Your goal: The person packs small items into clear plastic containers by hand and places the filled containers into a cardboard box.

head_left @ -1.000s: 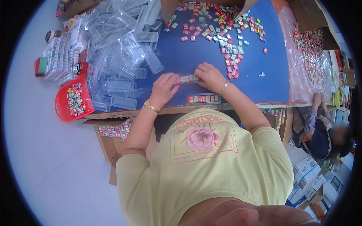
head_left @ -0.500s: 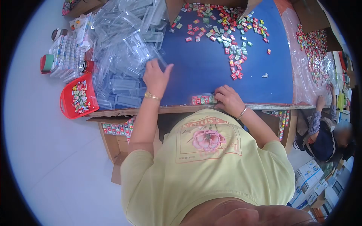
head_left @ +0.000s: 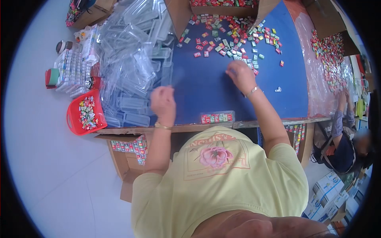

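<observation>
My left hand, blurred by motion, is over the blue table beside a heap of clear plastic trays; whether it holds anything does not show. Farther out, my right hand is at the near end of the scattered small red and green packets. Its fingers are bent together, and what lies in or under them is hidden. Near the table's front edge, apart from both hands, lies a clear tray holding a row of small packets.
An open cardboard box with more packets stands at the back. A red basket of small pieces hangs by the left corner. At right, another person reaches toward a packet pile. A small white piece lies on the table.
My right hand has left the filled tray at the front edge and moved up to the loose packets. My left hand has drawn back from the clear trays toward me.
</observation>
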Available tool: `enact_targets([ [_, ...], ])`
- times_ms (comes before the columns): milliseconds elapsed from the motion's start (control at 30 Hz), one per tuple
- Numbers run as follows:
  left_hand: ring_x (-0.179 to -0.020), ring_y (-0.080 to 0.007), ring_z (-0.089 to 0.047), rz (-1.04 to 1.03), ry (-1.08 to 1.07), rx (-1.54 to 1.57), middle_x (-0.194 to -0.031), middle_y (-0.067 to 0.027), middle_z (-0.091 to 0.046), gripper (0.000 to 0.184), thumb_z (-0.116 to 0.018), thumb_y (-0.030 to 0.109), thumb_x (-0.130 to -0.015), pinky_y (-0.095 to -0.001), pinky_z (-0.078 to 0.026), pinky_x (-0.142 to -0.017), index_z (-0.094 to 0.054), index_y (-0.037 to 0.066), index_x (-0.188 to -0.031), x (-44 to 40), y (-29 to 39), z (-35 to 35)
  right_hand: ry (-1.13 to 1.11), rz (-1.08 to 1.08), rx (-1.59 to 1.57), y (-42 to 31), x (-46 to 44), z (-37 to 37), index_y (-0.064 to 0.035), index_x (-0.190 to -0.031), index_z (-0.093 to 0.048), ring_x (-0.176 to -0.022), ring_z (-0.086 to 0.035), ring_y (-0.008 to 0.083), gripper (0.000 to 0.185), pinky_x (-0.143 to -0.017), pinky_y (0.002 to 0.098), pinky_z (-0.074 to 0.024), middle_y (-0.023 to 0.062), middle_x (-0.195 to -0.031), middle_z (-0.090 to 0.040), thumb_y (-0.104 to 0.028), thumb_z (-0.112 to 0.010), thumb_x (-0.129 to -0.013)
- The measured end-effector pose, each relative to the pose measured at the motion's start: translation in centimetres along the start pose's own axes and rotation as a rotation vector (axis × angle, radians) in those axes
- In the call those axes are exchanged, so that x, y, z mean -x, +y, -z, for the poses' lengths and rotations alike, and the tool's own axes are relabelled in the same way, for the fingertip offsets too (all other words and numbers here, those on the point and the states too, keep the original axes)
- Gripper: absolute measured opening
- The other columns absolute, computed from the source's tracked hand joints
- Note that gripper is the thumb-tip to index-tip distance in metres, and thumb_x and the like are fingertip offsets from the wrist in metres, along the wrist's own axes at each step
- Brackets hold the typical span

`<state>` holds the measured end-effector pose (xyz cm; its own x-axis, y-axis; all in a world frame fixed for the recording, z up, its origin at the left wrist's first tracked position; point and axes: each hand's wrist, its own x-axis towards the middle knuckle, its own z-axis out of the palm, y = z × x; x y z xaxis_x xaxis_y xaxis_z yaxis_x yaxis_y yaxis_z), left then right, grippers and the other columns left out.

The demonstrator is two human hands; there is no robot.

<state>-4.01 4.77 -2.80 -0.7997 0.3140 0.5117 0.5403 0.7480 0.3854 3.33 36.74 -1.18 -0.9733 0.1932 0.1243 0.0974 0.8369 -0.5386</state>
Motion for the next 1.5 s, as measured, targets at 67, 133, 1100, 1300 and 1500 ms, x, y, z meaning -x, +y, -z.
enact_targets([
  [67,-0.089,-0.0249,-0.064,-0.192,-0.098,0.107,-0.092,-0.0036,-0.067,0.008,-0.077,0.015,-0.083,-0.0394,-0.052,-0.078,-0.075,0.011,-0.089,1.3,1.8,-1.6,0.042,-0.079,0.038,1.8,-2.9,-1.3,-0.0050,-0.094,-0.069,-0.102,-0.065,0.0346,0.016,-0.083,0.0438,-0.0536,0.0126,-0.105,-0.067,-0.013,-0.078,-0.083],
  [133,-0.089,-0.0234,-0.063,-0.374,-0.238,0.148,-0.092,-0.0030,-0.067,0.015,-0.080,0.018,-0.079,-0.0378,-0.052,-0.077,-0.076,0.011,-0.091,1.4,3.1,-3.0,0.270,0.017,0.160,3.2,-5.4,-2.4,-0.0072,-0.100,-0.072,-0.100,-0.065,0.0352,0.020,-0.084,0.0445,-0.0540,0.0124,-0.105,-0.068,-0.017,-0.078,-0.084],
  [1100,-0.091,-0.0324,-0.069,-0.008,-0.359,0.268,-0.097,-0.0102,-0.070,0.033,-0.082,0.026,-0.081,-0.0417,-0.056,-0.079,-0.074,0.005,-0.105,-5.9,7.3,-10.4,-0.010,-0.079,0.075,-0.8,-2.5,-3.6,-0.0063,-0.098,-0.064,-0.089,-0.068,0.0355,0.028,-0.073,0.0472,-0.0559,0.0114,-0.095,-0.066,-0.019,-0.080,-0.080],
  [1300,-0.098,-0.0318,-0.069,-0.045,-0.603,0.093,-0.099,-0.0113,-0.073,0.037,-0.081,0.032,-0.077,-0.0450,-0.056,-0.083,-0.075,0.008,-0.106,-10.7,9.1,-12.9,-0.031,-0.023,0.029,-1.2,-3.2,-2.9,-0.0072,-0.101,-0.063,-0.092,-0.068,0.0350,0.030,-0.074,0.0466,-0.0557,0.0122,-0.097,-0.067,-0.018,-0.081,-0.080],
  [1500,-0.097,-0.0320,-0.068,-0.037,-0.452,0.232,-0.101,-0.0099,-0.073,0.034,-0.080,0.020,-0.078,-0.0434,-0.055,-0.084,-0.075,0.008,-0.110,-9.4,4.8,-12.0,0.097,-0.024,0.015,-1.6,-3.4,-4.7,-0.0083,-0.104,-0.066,-0.097,-0.066,0.0342,0.028,-0.080,0.0447,-0.0553,0.0115,-0.101,-0.067,-0.016,-0.079,-0.080],
])
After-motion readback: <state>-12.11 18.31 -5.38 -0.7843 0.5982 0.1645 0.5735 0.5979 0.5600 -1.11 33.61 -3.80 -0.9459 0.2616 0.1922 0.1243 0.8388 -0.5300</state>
